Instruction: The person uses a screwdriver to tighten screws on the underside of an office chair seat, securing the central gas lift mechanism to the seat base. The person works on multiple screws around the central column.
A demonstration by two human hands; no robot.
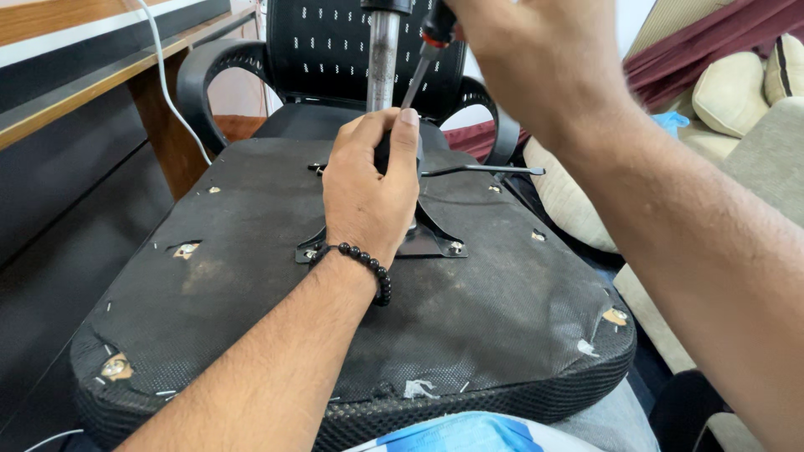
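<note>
Across the person's lap lay an upturned chair seat [276, 335], its black mesh underside facing up and its torn corners showing bare patches. At the middle of that seat sat a black metal mechanism plate [431, 243], with a steel gas cylinder [383, 59] rising straight from it and a thin lever rod [486, 170] running off toward the right edge of the seat. The left hand [370, 188], a dark bead bracelet [368, 264] on its wrist, was wrapped over the hub of the plate at the foot of the cylinder, fingers closed around it and thumb laid along the top. The right hand [536, 63], above the far edge of the seat, was clenched around the red-and-black handle of a screwdriver [423, 63], whose shaft slanted down toward the hub behind the left thumb; the tip was hidden, so I could not tell what it met.

Judging by how things lay, the work on the plate was mid-way at most: bolts still showed at the near corners of the plate, one at the left [310, 253] and one at the right [455, 247], and the plate sat flat on the seat. Beyond the seat stood a second black office chair [335, 50], and cream cushions [737, 92] lay off to the right of it.
</note>
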